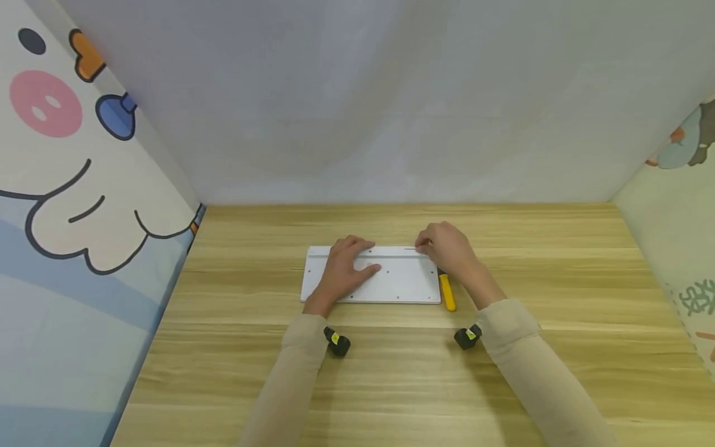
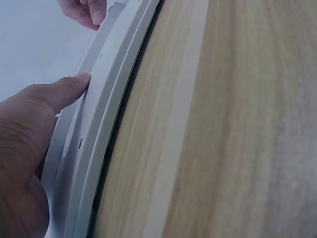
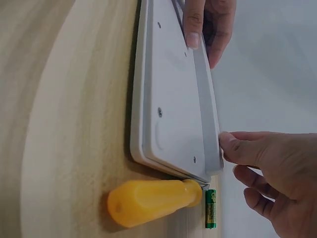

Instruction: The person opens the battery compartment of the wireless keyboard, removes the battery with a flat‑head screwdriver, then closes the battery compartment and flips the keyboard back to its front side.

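Beige sleeves with black wrist-camera mounts are sitting nearest, reaching onto the wooden table (image 1: 558,298). Flat white plastic keyboard (image 1: 402,282), underside up with small screw holes, is lying mid-table toward the back edge. Left hand (image 1: 346,267) is pressing flat on its back, fingers straight, thumb on the edge. Right hand (image 1: 447,248) is pinching at the raised strip along its far right corner, fingers curled. Yellow-handled screwdriver (image 3: 153,201) and green AA battery (image 3: 211,208) are lying just beside its right end. Keyboard is looking light, stiff, slippery; I'd be gripping it by the long edges.
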A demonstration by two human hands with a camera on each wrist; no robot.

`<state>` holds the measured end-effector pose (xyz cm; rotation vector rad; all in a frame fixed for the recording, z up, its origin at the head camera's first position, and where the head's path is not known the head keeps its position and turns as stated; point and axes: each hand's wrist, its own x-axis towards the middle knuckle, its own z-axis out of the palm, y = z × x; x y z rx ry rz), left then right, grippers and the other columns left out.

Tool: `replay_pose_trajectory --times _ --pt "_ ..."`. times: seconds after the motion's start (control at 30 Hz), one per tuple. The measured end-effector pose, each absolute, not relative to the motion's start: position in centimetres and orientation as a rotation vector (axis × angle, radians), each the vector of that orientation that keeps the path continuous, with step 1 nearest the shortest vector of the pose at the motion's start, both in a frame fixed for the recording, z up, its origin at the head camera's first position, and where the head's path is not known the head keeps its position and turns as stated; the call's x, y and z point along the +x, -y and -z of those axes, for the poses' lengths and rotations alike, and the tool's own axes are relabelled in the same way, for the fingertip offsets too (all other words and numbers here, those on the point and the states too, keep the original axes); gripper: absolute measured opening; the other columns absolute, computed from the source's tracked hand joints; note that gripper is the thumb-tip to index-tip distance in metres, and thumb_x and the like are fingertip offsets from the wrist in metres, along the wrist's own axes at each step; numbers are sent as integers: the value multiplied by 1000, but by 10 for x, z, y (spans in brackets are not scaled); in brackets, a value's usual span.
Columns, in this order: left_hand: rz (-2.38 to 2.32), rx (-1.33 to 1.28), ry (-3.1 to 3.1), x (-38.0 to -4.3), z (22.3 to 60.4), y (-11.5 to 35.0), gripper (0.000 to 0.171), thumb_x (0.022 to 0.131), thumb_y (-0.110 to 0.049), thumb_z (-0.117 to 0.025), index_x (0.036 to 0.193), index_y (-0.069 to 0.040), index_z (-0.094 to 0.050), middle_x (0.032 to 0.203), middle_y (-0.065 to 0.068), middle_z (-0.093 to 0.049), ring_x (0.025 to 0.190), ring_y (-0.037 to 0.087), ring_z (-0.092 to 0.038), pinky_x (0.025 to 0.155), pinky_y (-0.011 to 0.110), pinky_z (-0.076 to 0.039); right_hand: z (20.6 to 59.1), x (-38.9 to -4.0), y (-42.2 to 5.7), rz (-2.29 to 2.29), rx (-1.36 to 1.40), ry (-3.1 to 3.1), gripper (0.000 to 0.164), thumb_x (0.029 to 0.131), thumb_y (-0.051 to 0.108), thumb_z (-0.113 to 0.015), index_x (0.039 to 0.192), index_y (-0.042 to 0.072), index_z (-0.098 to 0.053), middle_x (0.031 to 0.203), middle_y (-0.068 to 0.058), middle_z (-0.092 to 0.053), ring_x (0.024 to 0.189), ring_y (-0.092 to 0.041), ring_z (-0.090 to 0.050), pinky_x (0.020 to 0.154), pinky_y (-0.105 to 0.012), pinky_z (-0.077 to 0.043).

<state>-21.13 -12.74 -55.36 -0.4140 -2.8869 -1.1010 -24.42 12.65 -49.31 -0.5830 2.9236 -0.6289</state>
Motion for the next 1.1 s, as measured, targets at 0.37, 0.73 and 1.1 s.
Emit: replay_pose_trajectory --times 0.37,0.73,1.1 --pt "1041 -441 2898 -213 553 126 53 91 -40 -76 138 -19 -62 133 4 -62 130 26 -53 119 49 -39 491 -216 -152 739 -461 -2920 20 99 19 -67 105 3 -77 94 -11 -70 83 -24 -64 73 -37 -55" --pt "755 -469 3049 -211 542 113 72 90 -58 -68 148 -19 -52 145 6 -55 141 30 -46 126 56 -21 496 -193 -166 729 -349 -2902 25 98 24 -67 103 0 -73 95 -14 -76 87 -27 -70 81 -45 -60" --pt "716 -603 3096 -209 534 90 98 80 -70 -71 156 -16 -39 158 9 -41 149 33 -34 127 59 -20 499 -177 -168 658 -232 -2898 28 96 27 -67 102 1 -71 93 -14 -77 83 -26 -71 73 -42 -60"
